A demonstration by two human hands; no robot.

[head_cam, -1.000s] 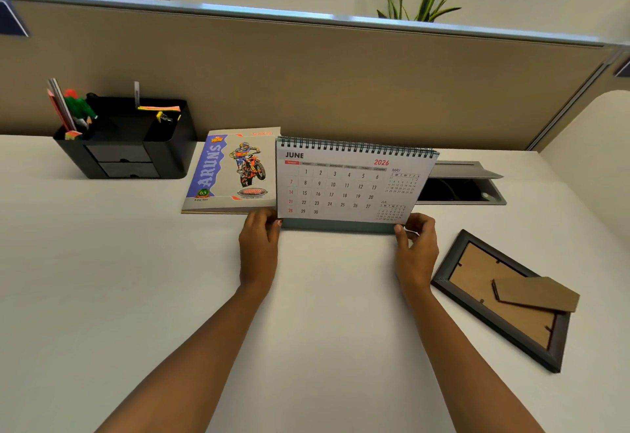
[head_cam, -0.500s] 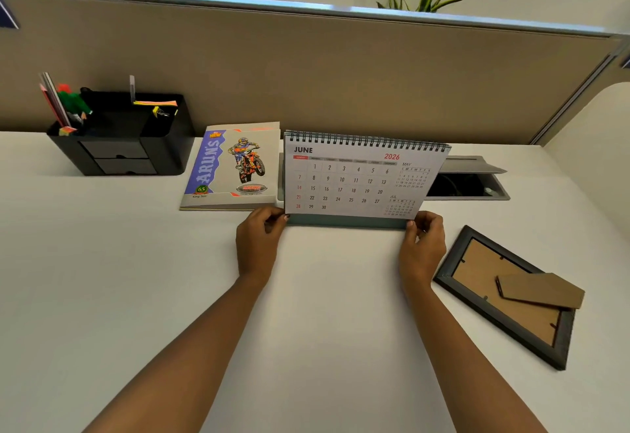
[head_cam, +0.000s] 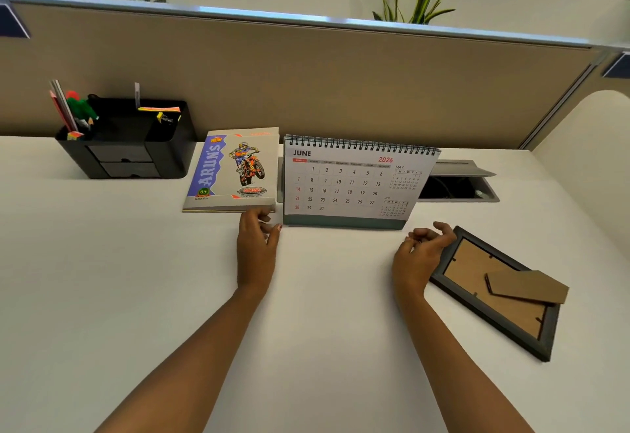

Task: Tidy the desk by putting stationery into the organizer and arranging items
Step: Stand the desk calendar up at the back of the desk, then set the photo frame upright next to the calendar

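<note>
A spiral desk calendar [head_cam: 351,182] showing June stands upright at the back middle of the white desk [head_cam: 136,279]. My left hand [head_cam: 257,245] rests just off its lower left corner, fingers loosely apart, touching the front edge of a notebook [head_cam: 235,170] with a motorbike cover. My right hand [head_cam: 421,253] hovers off the calendar's lower right corner, fingers curled and empty, beside a dark picture frame [head_cam: 494,291] lying face down. A black organizer [head_cam: 129,146] with pencils and sticky notes sits at the back left.
A beige partition wall [head_cam: 306,85] runs behind the desk. An open cable hatch [head_cam: 460,183] lies behind the calendar's right side. The frame's cardboard stand [head_cam: 525,286] sticks out loose. Plants show above the partition.
Both hands have let go of the calendar's base and drawn back a little. The calendar now stands by itself, slightly further right than before.
</note>
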